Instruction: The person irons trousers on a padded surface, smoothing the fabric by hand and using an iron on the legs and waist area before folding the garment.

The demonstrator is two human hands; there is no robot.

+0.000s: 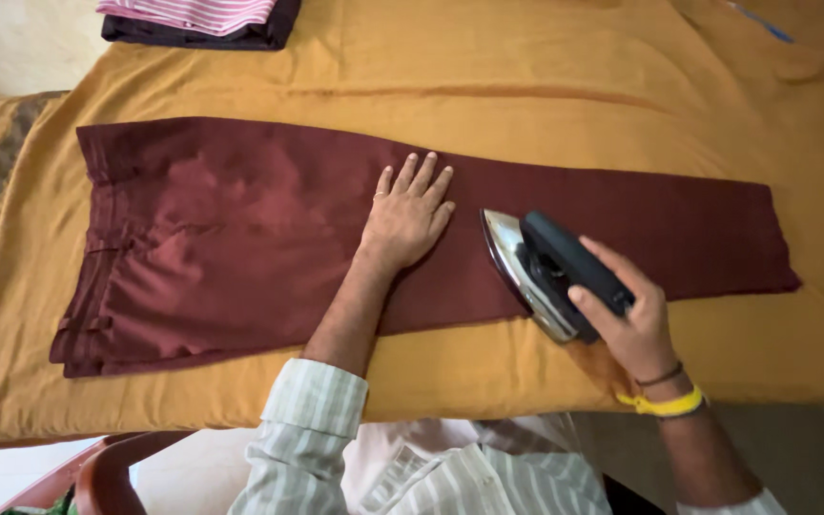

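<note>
The smooth maroon fabric trousers (pixel 240 238) lie flat on the mustard cloth-covered surface (pixel 545 67). The left hand (pixel 407 215) presses on them, fingers released and spread. The right hand (pixel 627 319) grasps the black handle of a shiny metal iron (pixel 536 272), tilted on the trouser leg.

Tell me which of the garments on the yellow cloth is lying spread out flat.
The maroon trousers, under the left hand. The striped pink garment at the top edge is folded on a dark one.

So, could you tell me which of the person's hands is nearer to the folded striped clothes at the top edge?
Left. The left hand lies flat on the maroon trousers, below the striped clothes; the right hand grips the iron, farther away.
</note>
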